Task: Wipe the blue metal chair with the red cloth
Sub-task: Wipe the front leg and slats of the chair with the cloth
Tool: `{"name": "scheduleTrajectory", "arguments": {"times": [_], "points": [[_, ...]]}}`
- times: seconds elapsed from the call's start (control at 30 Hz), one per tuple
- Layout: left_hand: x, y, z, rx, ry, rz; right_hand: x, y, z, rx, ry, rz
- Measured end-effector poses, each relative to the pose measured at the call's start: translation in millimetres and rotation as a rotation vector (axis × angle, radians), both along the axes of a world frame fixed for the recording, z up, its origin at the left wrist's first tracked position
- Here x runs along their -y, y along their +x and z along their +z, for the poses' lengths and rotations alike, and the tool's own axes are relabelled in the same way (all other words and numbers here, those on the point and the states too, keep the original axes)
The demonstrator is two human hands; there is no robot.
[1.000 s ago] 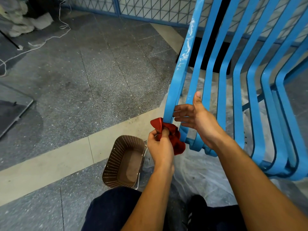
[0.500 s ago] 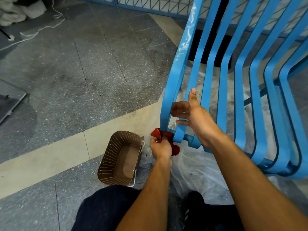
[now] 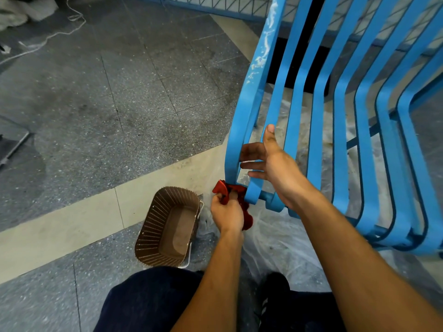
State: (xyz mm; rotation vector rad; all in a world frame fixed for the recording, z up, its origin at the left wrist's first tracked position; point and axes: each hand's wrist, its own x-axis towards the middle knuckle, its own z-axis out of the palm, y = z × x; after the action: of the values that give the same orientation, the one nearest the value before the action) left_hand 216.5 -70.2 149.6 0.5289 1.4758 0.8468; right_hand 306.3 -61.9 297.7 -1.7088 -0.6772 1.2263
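The blue metal chair [image 3: 340,121] with curved slats fills the right half of the head view; white flecks mark its leftmost slat near the top. My left hand [image 3: 226,213] grips the bunched red cloth [image 3: 233,192] and presses it against the lower curled end of that leftmost slat. My right hand [image 3: 271,164] holds the chair just above, fingers wrapped around the second slat and reaching toward the first, thumb pointing up.
A brown slotted plastic basket [image 3: 167,226] stands on the floor just left of my left hand. Clear plastic sheeting [image 3: 282,240] lies under the chair. My knees in dark trousers are at the bottom edge. Grey tiled floor spreads to the left.
My left hand slid the red cloth down the leftmost slat to its lower curl. The right hand stayed on the slats.
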Motion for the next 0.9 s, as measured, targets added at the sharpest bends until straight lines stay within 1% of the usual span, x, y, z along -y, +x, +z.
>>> {"name": "scheduleTrajectory", "arguments": {"times": [0.1, 0.2, 0.33, 0.4, 0.53, 0.63, 0.7, 0.8, 0.87, 0.9], "points": [[4.1, 1.3, 4.8, 0.028, 0.092, 0.051, 1.4, -2.2, -4.6, 0.033, 0.000, 0.024], [4.6, -1.4, 1.2, 0.051, 0.114, 0.013, 1.8, -5.0, -7.2, 0.043, -0.009, 0.037], [6.0, -7.6, -12.9, 0.109, 0.003, -0.087, -0.9, -8.7, -8.7, 0.059, -0.012, 0.034], [10.2, -10.6, -21.6, 0.118, -0.085, -0.059, -1.8, -10.9, -12.4, 0.077, -0.023, 0.033], [19.8, -18.5, -52.5, 0.089, -0.242, 0.038, -0.4, -10.8, -22.5, 0.194, -0.036, 0.092], [29.5, -25.7, -107.9, 0.045, -0.374, 0.077, -4.0, -7.4, -27.1, 0.221, -0.033, 0.105], [38.9, -29.5, -170.2, 0.020, -0.423, 0.081, -7.1, -4.7, -29.9, 0.228, -0.019, 0.099], [47.7, -28.7, -240.9, -0.014, -0.480, 0.025, -12.8, -0.5, -34.1, 0.227, -0.014, 0.081], [47.5, -26.8, -239.2, 0.001, -0.515, 0.000, -17.2, 3.6, -36.5, 0.218, -0.025, 0.074], [45.7, -26.8, -249.7, 0.012, -0.536, -0.011, -20.0, 6.3, -38.4, 0.211, -0.030, 0.073]]}}
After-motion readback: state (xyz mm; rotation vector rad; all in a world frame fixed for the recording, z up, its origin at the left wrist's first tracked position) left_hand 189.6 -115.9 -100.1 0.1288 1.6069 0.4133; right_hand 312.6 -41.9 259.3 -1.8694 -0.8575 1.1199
